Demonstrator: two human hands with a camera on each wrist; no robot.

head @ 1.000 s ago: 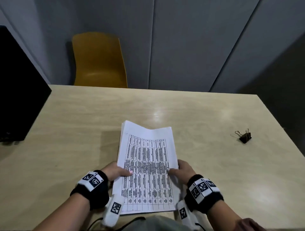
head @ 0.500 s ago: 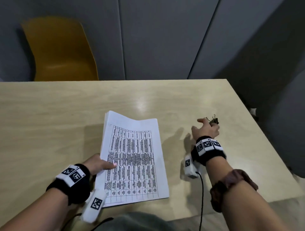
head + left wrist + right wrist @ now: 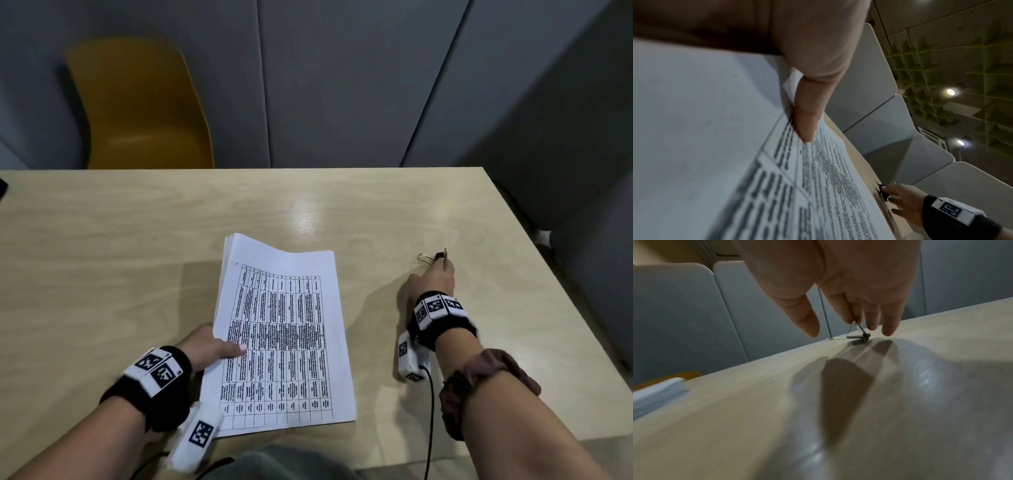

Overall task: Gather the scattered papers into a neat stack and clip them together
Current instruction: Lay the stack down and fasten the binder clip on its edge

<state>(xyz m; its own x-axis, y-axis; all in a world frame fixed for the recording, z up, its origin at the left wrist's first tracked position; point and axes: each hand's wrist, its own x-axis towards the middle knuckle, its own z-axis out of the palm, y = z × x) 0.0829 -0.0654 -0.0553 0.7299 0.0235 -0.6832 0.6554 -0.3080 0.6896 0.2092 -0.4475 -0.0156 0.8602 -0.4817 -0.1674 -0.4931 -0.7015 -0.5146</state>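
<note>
A stack of printed papers [image 3: 284, 335] with a table on its top sheet lies on the light wooden table [image 3: 102, 257], roughly squared up. My left hand [image 3: 212, 349] holds its left edge, thumb [image 3: 807, 116] pressed on the top sheet; the other fingers are hidden. A black binder clip [image 3: 434, 257] with wire handles sits to the right, near the table's right side. My right hand [image 3: 440, 269] reaches over it. In the right wrist view the index fingertip touches the raised wire handle of the clip [image 3: 859, 335], with the thumb [image 3: 807, 321] apart to its left.
A yellow chair [image 3: 137, 109] stands behind the table's far edge, before grey wall panels. The table's right edge [image 3: 548, 267] runs close to the clip. A black cable [image 3: 430, 411] hangs from my right wrist camera.
My right hand left the stack's right edge and moved right to the binder clip, now touching its handle. My left hand stays on the stack. The head view turned right.
</note>
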